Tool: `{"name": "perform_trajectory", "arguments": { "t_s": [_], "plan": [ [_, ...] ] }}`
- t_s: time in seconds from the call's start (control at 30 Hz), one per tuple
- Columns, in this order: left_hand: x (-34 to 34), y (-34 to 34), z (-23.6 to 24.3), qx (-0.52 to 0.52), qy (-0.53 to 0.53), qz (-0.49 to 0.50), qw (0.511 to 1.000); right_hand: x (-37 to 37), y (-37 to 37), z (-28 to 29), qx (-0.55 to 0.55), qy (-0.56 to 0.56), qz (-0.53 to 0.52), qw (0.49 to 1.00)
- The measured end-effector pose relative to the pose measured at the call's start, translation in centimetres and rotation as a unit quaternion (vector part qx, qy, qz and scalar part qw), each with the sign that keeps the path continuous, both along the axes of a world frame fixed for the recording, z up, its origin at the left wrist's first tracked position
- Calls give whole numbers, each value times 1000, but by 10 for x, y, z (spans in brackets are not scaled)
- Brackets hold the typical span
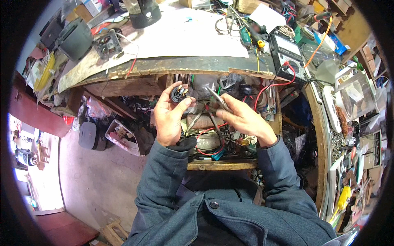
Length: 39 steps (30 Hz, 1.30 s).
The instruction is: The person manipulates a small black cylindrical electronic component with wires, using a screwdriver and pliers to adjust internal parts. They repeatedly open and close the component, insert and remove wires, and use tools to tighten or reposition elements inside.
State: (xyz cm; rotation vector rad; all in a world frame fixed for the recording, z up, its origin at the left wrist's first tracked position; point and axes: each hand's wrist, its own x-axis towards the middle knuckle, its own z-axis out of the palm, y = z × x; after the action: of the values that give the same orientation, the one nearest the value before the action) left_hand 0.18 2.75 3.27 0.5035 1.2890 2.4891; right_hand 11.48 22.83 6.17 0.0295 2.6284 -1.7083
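Left hand (167, 117) holds a small round black component (179, 94) with metal terminals up, fingers pinching its body from both sides, thumb on the near edge. It sits just under the front edge of the tabletop (164, 65), roughly 11 o'clock from the right hand (246, 121). Right-hand fingers are pressed together around the handles of needle-nose pliers (217, 99), nose pointing toward 10 o'clock at the component; the tip is near it but apart. Can't tell whether the plier nose is closed or gapped, too small. My read: the job is working a terminal on that part. To do it well, keep the left grip on the body only, clear of the terminals, and rotate the part so the target terminal faces the plier nose square-on, not at an angle. Brace both wrists against each other or the open drawer (221, 164) below for a steady approach. Bring the nose in along the terminal's axis, grip near its base, small controlled twist or pull; these lugs likely bend or snap if levered sideways. Watch the red wire (269, 88) looping in from the meter (287, 55) at 1 o'clock on the tabletop; it runs behind the right hand and could snag the plier handles. Clutter in the drawer would swallow any dropped part, so stay over the drawer's front lip.
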Motion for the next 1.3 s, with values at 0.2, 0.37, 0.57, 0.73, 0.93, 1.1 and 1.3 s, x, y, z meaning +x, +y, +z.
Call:
{"name": "perform_trajectory", "arguments": {
  "t_s": [0.2, 0.37, 0.57, 0.73, 0.93, 1.1, 1.3],
  "plan": [
    [-3, -4, -1, 60, -46, 1, 997, 5, -15, 23, 132, 108, -93, 981],
    [-3, -4, 0, 64, -92, 8, 994, 9, -20, 20, 261, 178, -70, 946],
    [-7, -5, -8, 74, -129, -43, 988, 9, -30, 17, 377, 204, -80, 900],
    [-5, -5, -7, 41, -125, -61, 989, 11, -32, 20, 409, 199, -72, 888],
    [-5, -3, -8, 32, -116, -61, 991, 11, -33, 22, 436, 199, -68, 875],
    [-5, -1, -11, 14, -116, -55, 992, 12, -34, 21, 454, 200, -70, 866],
    [-2, 2, -9, 14, -125, -50, 991, 12, -36, 16, 460, 185, -72, 865]
  ]
}}
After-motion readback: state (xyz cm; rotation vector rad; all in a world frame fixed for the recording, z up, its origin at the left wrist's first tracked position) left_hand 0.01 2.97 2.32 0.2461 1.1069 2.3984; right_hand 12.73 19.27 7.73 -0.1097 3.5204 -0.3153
